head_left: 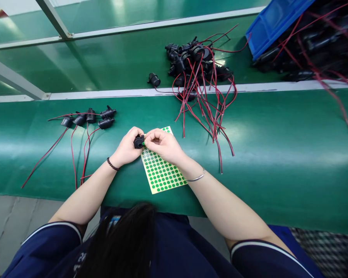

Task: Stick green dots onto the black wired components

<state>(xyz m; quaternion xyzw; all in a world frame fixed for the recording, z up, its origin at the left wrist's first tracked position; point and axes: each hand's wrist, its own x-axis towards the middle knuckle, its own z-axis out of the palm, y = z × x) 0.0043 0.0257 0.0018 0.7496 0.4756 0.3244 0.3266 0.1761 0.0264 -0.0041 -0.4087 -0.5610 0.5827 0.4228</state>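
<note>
My left hand (128,146) grips a small black round part (138,142) over the green table. My right hand (161,144) meets it from the right, fingertips pinched against the part's face where a green dot shows. Under both hands lies a pale yellow sheet of green round stickers (160,172). The part's wires are hidden by my hands.
Several black parts with red-and-black wires (88,116) lie in a row at the left. A tangled pile of the same parts (200,67) sits beyond a metal rail (104,94). A blue bin (274,23) holding more parts stands at the top right.
</note>
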